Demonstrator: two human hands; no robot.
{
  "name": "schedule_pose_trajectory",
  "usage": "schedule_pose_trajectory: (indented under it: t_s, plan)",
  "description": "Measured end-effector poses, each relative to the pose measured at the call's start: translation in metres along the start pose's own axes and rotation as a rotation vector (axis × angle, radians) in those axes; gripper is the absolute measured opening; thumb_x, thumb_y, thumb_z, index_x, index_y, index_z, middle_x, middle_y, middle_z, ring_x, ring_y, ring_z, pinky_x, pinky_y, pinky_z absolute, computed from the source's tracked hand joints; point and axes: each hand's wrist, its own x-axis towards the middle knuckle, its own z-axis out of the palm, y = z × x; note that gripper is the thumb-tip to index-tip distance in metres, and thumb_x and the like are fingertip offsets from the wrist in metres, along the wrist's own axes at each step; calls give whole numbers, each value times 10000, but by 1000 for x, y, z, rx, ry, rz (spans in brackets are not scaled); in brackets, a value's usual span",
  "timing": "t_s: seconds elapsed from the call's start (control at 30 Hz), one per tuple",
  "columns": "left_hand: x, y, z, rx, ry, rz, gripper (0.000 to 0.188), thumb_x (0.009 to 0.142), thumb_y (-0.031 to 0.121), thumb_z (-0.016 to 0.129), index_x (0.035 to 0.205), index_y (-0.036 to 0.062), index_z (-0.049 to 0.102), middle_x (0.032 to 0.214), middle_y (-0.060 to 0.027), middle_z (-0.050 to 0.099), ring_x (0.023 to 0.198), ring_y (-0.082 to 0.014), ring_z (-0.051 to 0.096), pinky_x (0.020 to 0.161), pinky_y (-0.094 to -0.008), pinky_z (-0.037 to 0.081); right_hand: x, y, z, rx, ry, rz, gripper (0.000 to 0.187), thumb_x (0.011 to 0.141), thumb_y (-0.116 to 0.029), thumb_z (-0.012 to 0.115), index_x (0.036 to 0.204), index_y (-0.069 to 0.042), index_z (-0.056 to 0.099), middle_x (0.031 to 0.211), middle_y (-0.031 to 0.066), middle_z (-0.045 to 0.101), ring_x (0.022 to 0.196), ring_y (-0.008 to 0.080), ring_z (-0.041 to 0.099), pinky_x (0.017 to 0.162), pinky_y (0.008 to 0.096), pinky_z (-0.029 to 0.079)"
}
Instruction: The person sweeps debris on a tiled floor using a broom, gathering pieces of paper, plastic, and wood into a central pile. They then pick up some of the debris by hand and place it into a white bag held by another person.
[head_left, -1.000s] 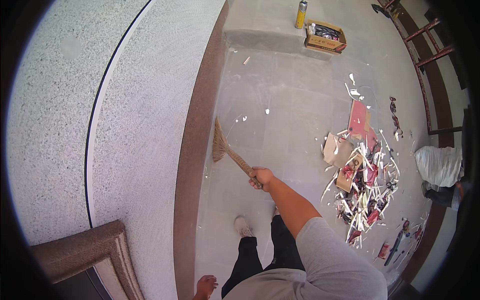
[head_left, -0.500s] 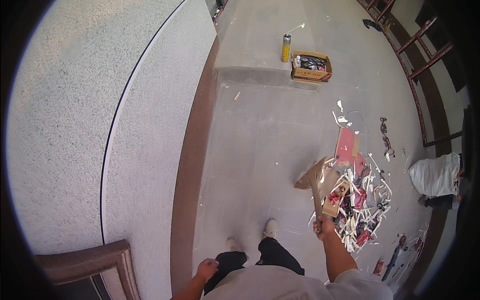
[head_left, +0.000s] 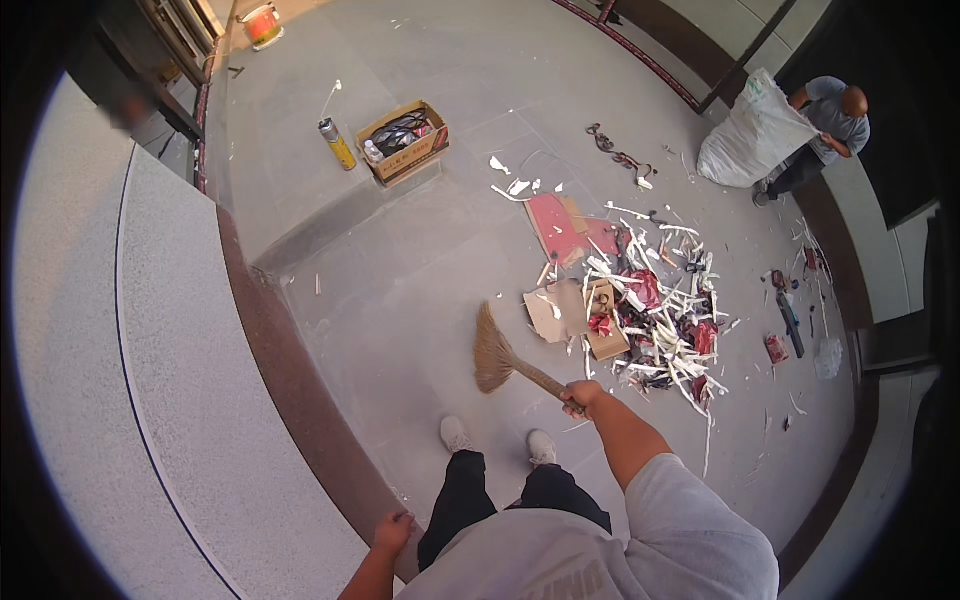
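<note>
My right hand (head_left: 580, 399) is closed round the handle of a straw broom (head_left: 493, 350). The fan-shaped bristles point left, just in front of my shoes and apart from the litter. To the right of the broom spreads a heap of scrap (head_left: 660, 320): white strips, red wrappers and torn cardboard. An open small cardboard box (head_left: 607, 345) lies at its near left side, beside a brown cardboard flap (head_left: 553, 312). My left hand (head_left: 394, 531) hangs low by my left leg with its fingers curled in, and nothing shows in it.
A co-worker (head_left: 845, 120) at the far right holds a big white sack (head_left: 755, 140). Ahead on a raised step stand a carton (head_left: 405, 150) of cables and a yellow canister (head_left: 337, 145). Tools (head_left: 790, 322) lie along the right wall. A textured wall (head_left: 200, 400) runs along my left.
My view has turned right, bringing the co-worker fully into sight. The broom has swung to the left, away from the heap. The left hand still hangs at my side.
</note>
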Motion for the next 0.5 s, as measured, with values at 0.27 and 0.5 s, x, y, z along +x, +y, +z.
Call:
schedule_pose_trajectory:
  t_s: [0.27,0.5]
  plan:
    - [109,-22,-115,170,-77,-41,121,905,133,646,938,16,647,754,-67,627,576,-167,604,488,-342,493,-75,41,-108,240,484,-60,117,879,-92,662,975,-26,656,691,117,627,518,212,626,402,365,466]
    - [156,39,-84,1364,-415,672,253,877,205,637,1077,51,629,915,-176,652,828,-378,631,729,-495,503,-216,131,-48,477,593,-221,499,822,-88,698,1285,-8,532,752,115,629,537,219,638,446,382,520]
